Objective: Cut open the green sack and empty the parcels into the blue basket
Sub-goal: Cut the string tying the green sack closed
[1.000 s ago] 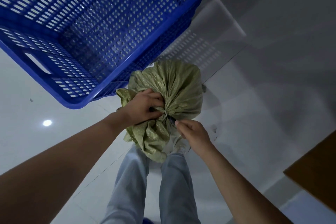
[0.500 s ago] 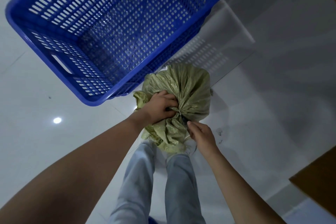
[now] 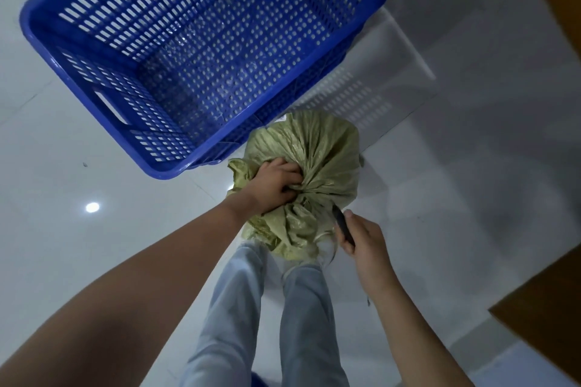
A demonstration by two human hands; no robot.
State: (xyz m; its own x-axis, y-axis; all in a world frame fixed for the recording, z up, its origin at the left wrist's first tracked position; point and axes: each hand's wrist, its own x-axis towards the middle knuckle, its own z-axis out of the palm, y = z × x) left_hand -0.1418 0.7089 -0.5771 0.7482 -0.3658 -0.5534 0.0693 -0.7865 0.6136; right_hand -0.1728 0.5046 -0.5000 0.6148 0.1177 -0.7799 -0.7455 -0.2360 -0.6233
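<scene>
A green woven sack (image 3: 317,154) stands on the white floor just in front of my legs, its neck bunched tight. My left hand (image 3: 274,183) grips the gathered neck from the left. Just right of the neck, my right hand (image 3: 361,237) is closed around a small dark cutter (image 3: 342,225), whose tip points at the sack. The blue perforated basket (image 3: 94,122) sits beyond the sack to the upper left, with nothing in it. No parcels show; the sack hides them.
My legs in light blue jeans (image 3: 301,308) stand below the sack. A brown wooden surface (image 3: 547,302) juts in at the right edge. A ceiling light reflection (image 3: 92,207) glints on the glossy white floor at the left.
My right hand has drawn back from the sack's neck to the right, and the dark cutter now shows in it. The view has shifted, so more of the basket is visible.
</scene>
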